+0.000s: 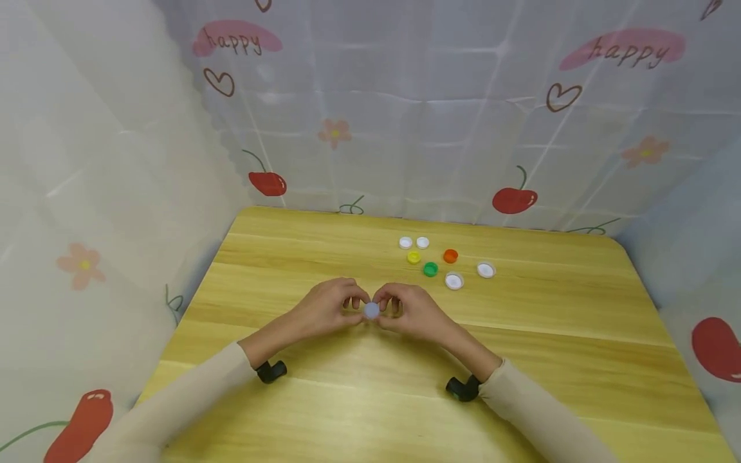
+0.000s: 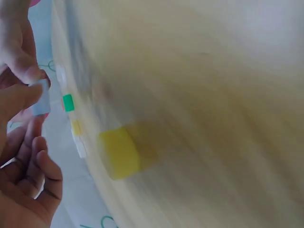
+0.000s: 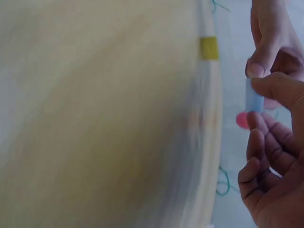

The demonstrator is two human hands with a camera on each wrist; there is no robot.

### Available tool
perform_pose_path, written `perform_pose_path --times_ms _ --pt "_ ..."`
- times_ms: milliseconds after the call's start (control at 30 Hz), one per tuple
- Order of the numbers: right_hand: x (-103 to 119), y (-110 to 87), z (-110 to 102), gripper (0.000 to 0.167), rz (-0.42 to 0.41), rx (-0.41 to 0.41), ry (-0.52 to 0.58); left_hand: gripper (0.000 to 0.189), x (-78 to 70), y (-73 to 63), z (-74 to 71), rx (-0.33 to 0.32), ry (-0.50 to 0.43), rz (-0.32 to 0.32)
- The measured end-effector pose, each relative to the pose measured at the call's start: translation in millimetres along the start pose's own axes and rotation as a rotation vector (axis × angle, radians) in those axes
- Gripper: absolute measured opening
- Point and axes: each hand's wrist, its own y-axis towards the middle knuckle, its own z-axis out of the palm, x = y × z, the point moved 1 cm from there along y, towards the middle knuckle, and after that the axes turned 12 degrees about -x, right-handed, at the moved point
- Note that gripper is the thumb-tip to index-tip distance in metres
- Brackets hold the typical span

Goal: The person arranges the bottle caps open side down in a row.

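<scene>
A small pale blue cap [image 1: 372,311], round from above and short-sided in the wrist views, is held between both hands above the table. My left hand [image 1: 327,308] pinches its left side with thumb and index finger. On the opposite side, the thumb and index finger of my right hand [image 1: 417,312] pinch it too. The other fingers of both hands are curled beside it. In the left wrist view, a blurred yellow piece [image 2: 118,154] stands on the table; the head view does not show it, apparently because the left hand covers it.
Beyond the hands lie two white caps [image 1: 405,242], a yellow cap [image 1: 413,257], a green cap [image 1: 430,269] and an orange cap [image 1: 450,256]. Two clear-rimmed white caps [image 1: 454,280] sit farther right. A printed curtain [image 1: 393,161] hangs behind the wooden table [image 1: 579,289].
</scene>
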Motion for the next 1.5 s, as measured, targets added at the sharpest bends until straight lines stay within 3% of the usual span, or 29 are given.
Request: perform_pose_path --times_ms 233,533,933,1167,1333,1500 --pt "10 8.2 25 0.02 0.047 0.069 -0.175 0.018 11.2 -14.9 0.4 0.085 0.098 -0.014" --pt "11 15.0 39 0.019 0.035 0.112 -0.174 0.021 16.7 -23.4 0.9 0.093 0.146 -0.023" --pt "8 17.4 45 0.018 0.045 0.123 -0.175 0.023 20.9 -25.9 0.8 0.099 0.13 -0.049" --pt "8 13.9 26 0.035 0.078 0.129 -0.161 0.038 21.1 -26.4 -2.0 0.132 0.139 -0.067" --pt "-12 16.0 -7 0.034 0.128 0.018 -0.149 0.042 19.7 -12.8 -6.9 0.14 0.103 -0.083" --pt "-48 23.7 -38 0.03 0.212 -0.114 -0.199 0.031 27.3 27.7 1.3 0.099 -0.042 -0.133"
